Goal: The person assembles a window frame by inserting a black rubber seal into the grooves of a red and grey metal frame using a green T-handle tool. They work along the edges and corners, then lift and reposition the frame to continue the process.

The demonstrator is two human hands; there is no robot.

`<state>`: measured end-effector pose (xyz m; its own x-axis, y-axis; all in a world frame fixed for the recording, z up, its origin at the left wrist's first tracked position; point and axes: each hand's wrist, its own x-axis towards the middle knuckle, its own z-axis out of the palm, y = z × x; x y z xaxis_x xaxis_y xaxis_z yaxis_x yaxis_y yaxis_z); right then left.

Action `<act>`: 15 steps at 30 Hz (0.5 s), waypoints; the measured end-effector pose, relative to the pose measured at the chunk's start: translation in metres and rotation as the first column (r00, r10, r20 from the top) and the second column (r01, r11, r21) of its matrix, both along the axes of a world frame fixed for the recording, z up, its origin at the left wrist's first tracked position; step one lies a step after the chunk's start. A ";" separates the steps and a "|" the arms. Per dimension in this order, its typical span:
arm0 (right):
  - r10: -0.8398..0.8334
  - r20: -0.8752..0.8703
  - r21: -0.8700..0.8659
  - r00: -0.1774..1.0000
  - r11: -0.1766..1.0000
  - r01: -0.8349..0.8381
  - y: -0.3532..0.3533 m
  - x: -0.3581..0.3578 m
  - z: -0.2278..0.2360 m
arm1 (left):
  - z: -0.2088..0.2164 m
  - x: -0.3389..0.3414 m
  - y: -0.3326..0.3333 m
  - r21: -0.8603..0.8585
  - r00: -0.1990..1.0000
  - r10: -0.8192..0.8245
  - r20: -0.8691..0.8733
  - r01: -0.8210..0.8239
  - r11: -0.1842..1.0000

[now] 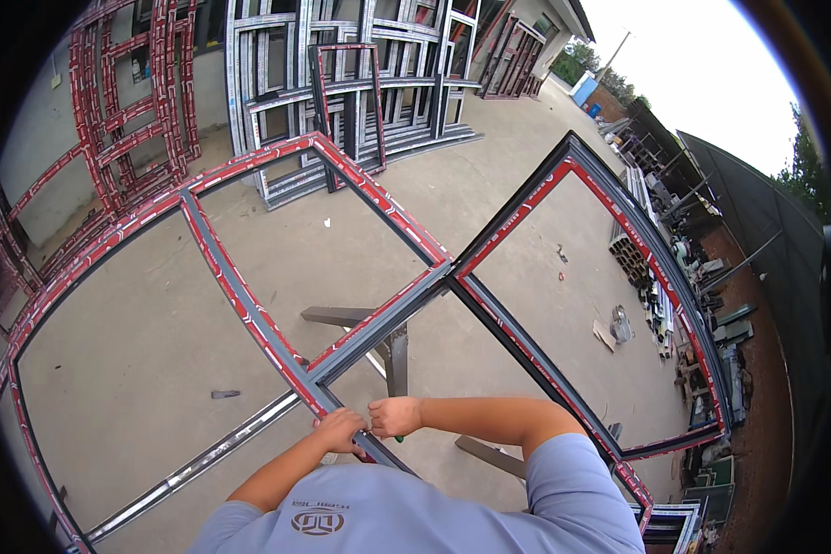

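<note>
A large window frame (240,284) of dark grey profile, covered in red printed protective film, lies spread out in front of me. My left hand (342,431) is closed over its middle bar, close to my body. Just to the right of it, my right hand (395,417) is a fist beside the same bar. A small green bit shows below that fist, but what it belongs to is hidden. On the right, a sash (609,208) with a black outer edge and red film stands swung out from the frame, joined near the centre.
Dark metal trestle legs (397,358) show beneath the frame. Stacked grey frames (277,83) and red-filmed frames (111,111) lean at the back. Along the right wall lie piles of profiles (630,254). A grey offcut (224,394) and a cardboard piece (605,334) lie on the concrete.
</note>
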<state>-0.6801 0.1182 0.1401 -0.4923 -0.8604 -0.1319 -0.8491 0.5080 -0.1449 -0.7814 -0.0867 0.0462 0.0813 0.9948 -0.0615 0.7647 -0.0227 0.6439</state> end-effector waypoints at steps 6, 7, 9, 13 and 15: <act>-0.885 0.251 0.212 0.391 0.444 0.870 -0.042 0.020 0.005 | -0.007 0.000 -0.002 0.115 0.997 0.011 0.071 -0.019 0.993; -0.942 0.278 0.272 0.189 0.266 0.925 -0.045 0.021 0.005 | -0.008 0.001 -0.001 0.104 0.997 0.013 0.077 -0.021 0.994; -0.927 0.234 0.312 0.293 0.357 0.881 -0.048 0.024 0.004 | -0.009 0.000 -0.001 0.082 0.998 0.002 0.066 -0.008 0.997; -0.723 0.229 0.082 0.652 0.682 0.727 -0.027 0.032 0.011 | -0.011 0.000 -0.001 0.079 0.999 -0.011 0.052 0.006 0.997; -0.576 0.233 -0.087 0.783 0.790 0.607 -0.010 0.035 0.017 | -0.012 0.000 0.000 0.079 0.999 -0.003 0.054 -0.002 0.997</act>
<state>-0.6453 0.1079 0.1566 -0.8902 -0.4238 -0.1673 -0.3375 0.8600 -0.3827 -0.7815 -0.0871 0.0345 0.0829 0.9963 0.0217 0.7291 -0.0755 0.6803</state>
